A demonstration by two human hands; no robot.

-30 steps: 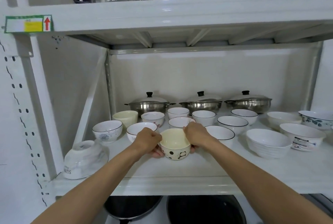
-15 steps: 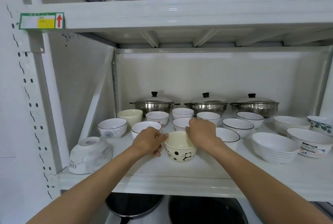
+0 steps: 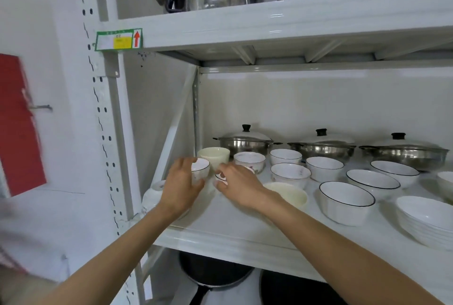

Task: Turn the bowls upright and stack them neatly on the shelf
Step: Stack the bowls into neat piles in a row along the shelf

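Reaching into the shelf (image 3: 245, 238), the left hand (image 3: 181, 188) is curling around a black-rimmed bowl (image 3: 201, 169) at the far left. The right hand (image 3: 241, 185) is hovering just beside it with loose fingers, maybe touching another small bowl (image 3: 220, 177), too blurry to call. An upside-down bowl (image 3: 153, 195) is sitting by the shelf edge.

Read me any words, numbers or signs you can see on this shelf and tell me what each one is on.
Nothing here can be quoted as text.
Shelf label on the upper shelf edge: a red up arrow shows; the print on its yellow patch is too small to read.
Overturned bowl at the left front: dark lettering near its rim, mostly hidden by the left hand and blurred.
Red sheet on the wall: no readable text.
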